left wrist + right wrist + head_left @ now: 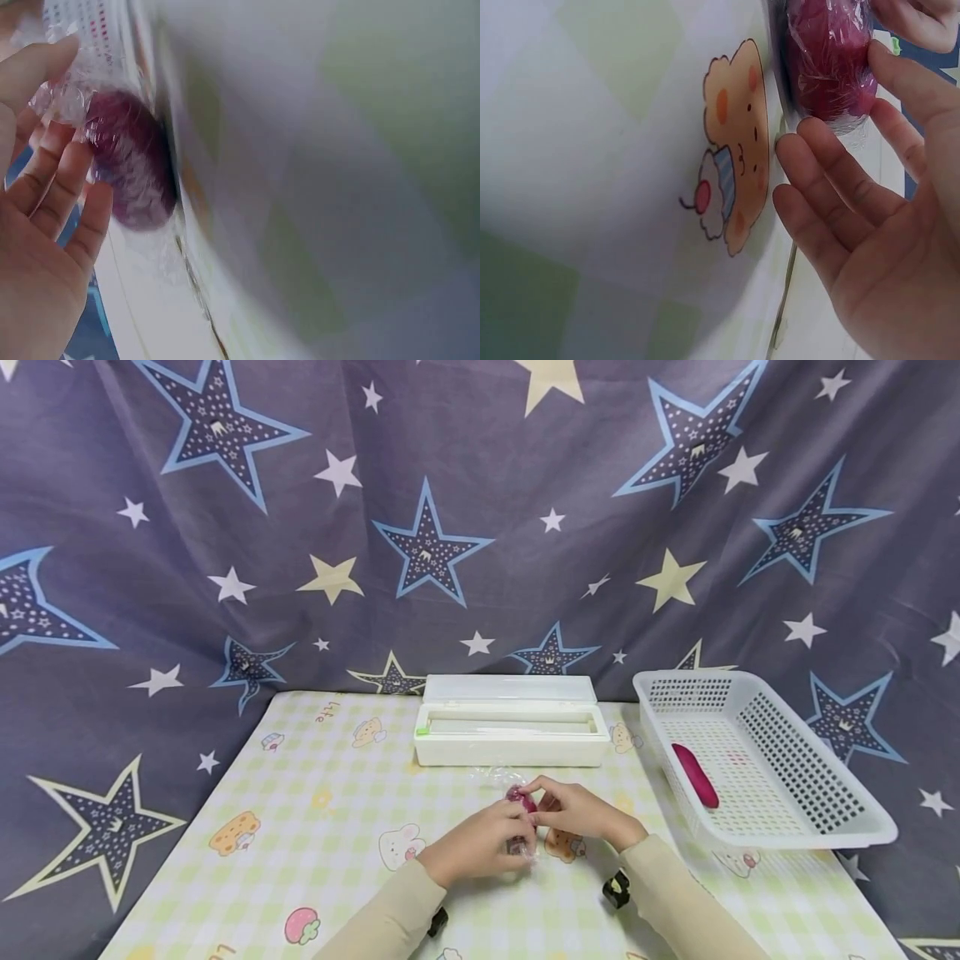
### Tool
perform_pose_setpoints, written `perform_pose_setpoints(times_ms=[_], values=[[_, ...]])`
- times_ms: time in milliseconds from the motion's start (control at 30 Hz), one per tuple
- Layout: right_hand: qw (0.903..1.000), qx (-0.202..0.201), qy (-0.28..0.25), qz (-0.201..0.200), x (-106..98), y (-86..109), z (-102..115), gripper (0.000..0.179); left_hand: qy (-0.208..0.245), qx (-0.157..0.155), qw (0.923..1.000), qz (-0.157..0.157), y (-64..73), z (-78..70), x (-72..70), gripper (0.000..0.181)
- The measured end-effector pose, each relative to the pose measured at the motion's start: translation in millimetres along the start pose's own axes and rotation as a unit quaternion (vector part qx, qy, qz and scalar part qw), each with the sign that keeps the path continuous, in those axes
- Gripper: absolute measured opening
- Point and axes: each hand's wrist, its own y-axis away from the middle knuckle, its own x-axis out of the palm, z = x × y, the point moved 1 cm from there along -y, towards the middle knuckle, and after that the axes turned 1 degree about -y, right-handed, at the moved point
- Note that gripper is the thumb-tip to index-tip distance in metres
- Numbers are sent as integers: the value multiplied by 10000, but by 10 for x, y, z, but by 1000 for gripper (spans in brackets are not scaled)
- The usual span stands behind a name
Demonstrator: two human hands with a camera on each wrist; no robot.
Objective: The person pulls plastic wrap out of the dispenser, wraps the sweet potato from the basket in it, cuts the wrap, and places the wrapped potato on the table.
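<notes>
A dark purple-red oblong piece [525, 799], possibly a sweet potato, lies on the table in clear cling film [71, 101]. Wrinkled film covers its surface in both wrist views. My left hand [480, 843] is at its near side; the thumb and forefinger pinch bunched film at one end, and the other fingers lie along the piece. At the other side my right hand [581, 810] holds the wrapped piece [829, 64] with thumb and forefinger, its remaining fingers loosely bent below. The forefinger tips are partly hidden.
Behind the hands stands a white cling film box [510, 752] with its lid raised. On the right is a white perforated basket [787, 841] with an elongated magenta piece [696, 777] inside. A checked cloth [337, 827] covers the table; a starry curtain [495, 443] hangs behind.
</notes>
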Motion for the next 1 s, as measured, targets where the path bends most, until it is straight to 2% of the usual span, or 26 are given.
perform_pose_setpoints(times_ms=[233, 500, 767, 867, 1000], values=[[9999, -79, 65, -48, 10, 1, -10, 39, 490, -478, 9974, -242, 18, 102, -23, 11], [9999, -128, 29, -11, 20, -4, -46, 38, 1026, -727, 9908, -497, -12, 212, 11, 15], [9997, 152, 171, 77, -4, -6, -80, 32, 1530, -1033, 9814, -520, -67, 321, 5, 23], [9996, 93, 23, 261, -8, -1, -95, 39, 1682, -1024, 9792, -492, -84, 354, -6, 22], [9983, -88, -337, 468, 25, -7, -121, 61, 1861, -996, 9762, -507, -100, 383, -21, 20]])
